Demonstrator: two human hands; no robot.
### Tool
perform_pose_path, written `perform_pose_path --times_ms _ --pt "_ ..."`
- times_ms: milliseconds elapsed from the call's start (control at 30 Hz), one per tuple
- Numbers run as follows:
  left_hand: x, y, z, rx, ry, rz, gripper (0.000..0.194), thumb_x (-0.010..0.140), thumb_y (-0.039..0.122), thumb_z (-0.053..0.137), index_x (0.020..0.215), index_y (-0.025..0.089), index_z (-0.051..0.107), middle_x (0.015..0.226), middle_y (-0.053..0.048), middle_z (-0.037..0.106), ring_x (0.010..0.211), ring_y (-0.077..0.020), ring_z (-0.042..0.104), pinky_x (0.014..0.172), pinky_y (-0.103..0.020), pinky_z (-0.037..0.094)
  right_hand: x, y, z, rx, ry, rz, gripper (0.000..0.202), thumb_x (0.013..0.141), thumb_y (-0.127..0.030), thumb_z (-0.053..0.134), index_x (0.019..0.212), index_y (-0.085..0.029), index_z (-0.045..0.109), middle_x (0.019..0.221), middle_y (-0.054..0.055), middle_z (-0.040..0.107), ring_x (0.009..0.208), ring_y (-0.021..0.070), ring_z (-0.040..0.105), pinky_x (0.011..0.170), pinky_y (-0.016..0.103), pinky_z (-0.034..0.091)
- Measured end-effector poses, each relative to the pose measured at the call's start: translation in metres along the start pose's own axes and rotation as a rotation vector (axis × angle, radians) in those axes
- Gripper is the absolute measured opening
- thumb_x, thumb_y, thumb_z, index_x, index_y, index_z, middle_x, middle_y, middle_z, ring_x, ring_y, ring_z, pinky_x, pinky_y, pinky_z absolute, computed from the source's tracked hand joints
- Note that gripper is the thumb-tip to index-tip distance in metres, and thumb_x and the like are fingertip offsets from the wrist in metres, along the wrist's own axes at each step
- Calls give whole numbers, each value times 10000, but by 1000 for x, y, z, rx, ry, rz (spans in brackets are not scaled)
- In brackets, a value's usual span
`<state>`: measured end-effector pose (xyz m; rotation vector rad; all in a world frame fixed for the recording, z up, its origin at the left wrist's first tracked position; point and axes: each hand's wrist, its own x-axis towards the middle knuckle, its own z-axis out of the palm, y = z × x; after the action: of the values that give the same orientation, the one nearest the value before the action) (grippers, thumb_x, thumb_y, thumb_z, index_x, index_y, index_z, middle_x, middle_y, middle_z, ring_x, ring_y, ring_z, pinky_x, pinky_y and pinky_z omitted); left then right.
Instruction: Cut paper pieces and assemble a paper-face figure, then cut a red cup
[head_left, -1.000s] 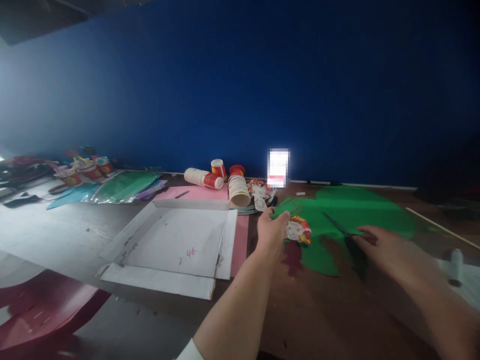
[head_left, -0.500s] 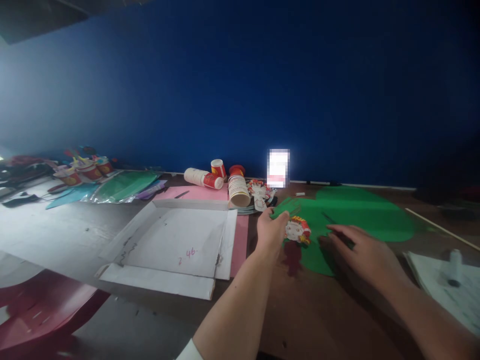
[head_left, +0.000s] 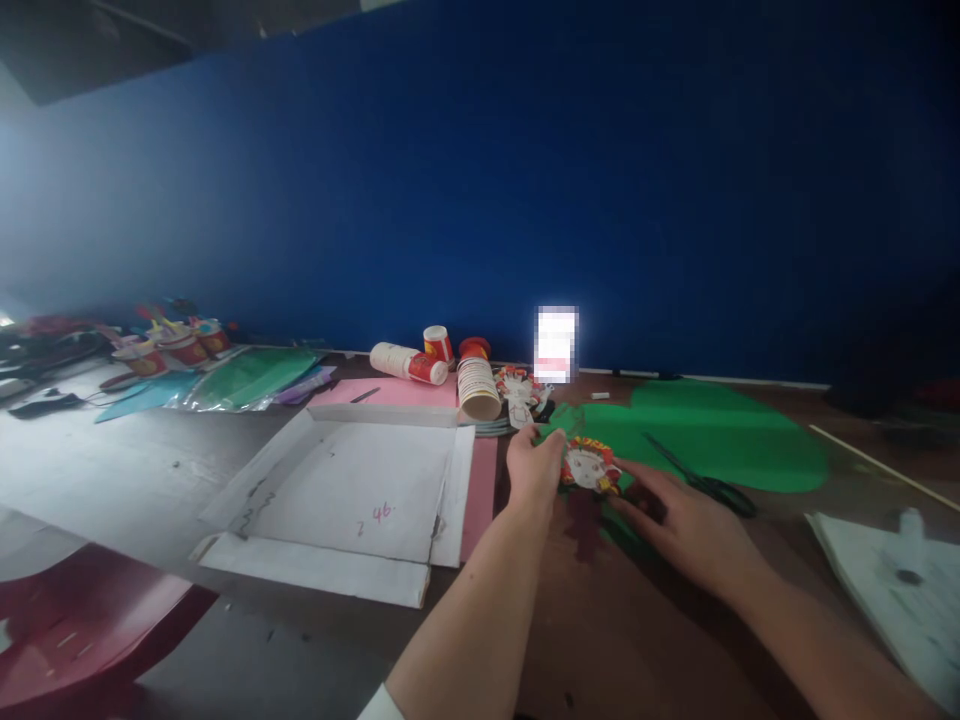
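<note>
My left hand (head_left: 534,470) pinches the left edge of a paper cutout (head_left: 589,468), a drawn white face with a red and yellow headdress, held above the table. At its right edge, the thumb and forefinger of my right hand (head_left: 675,520) close on the cutout. A pair of scissors (head_left: 720,490) lies just beyond my right hand, partly over green paper (head_left: 720,430). Behind my left hand, a second cutout figure (head_left: 519,395) leans by a row of nested paper cups (head_left: 478,388).
A shallow white box lid (head_left: 360,490) lies on pink paper to the left. More paper cups (head_left: 409,362) stand and lie at the back. On the right are a thin wooden stick (head_left: 885,465) and white papers with a small bottle (head_left: 911,540). A blue partition (head_left: 480,180) rises behind.
My right hand has moved left, away from the scissors, to the right edge of the cutout. The scissors now show more fully. The cutout has shifted slightly left in my left hand.
</note>
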<state>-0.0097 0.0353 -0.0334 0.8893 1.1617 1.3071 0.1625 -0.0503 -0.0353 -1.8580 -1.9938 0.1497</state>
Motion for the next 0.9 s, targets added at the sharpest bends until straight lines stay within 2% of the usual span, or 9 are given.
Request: perform_pose_path --times_ms 167,400,633,900 --pt "-1 0 1 -22 -34 -14 148 652 285 687 703 155 637 620 3 576 575 -116 507 574 -232 424 1 -4 -1 9 -40 42 580 892 -618 466 1372 -307 565 1126 61 741 825 260 725 669 352 551" --pt "-2 -3 1 -10 -76 -37 149 640 274 695 692 146 638 593 4 555 536 -112 491 532 -234 418 1 -2 7 30 -11 19 557 881 -609 488 1346 -320 591 1251 56 697 970 294 713 746 397 571" --pt "-2 -3 2 22 -87 -78 136 636 274 671 679 155 620 571 15 526 519 -111 485 506 -232 423 1 -2 12 74 -16 59 601 856 -613 524 1366 -299 570 1324 60 656 1073 321 683 835 437 567" --pt "2 -8 0 68 -97 -55 155 637 300 672 678 158 624 596 2 546 551 -119 496 537 -237 419 4 6 17 239 -34 84 588 863 -604 545 1368 -304 541 1197 46 728 1031 288 704 847 403 565"
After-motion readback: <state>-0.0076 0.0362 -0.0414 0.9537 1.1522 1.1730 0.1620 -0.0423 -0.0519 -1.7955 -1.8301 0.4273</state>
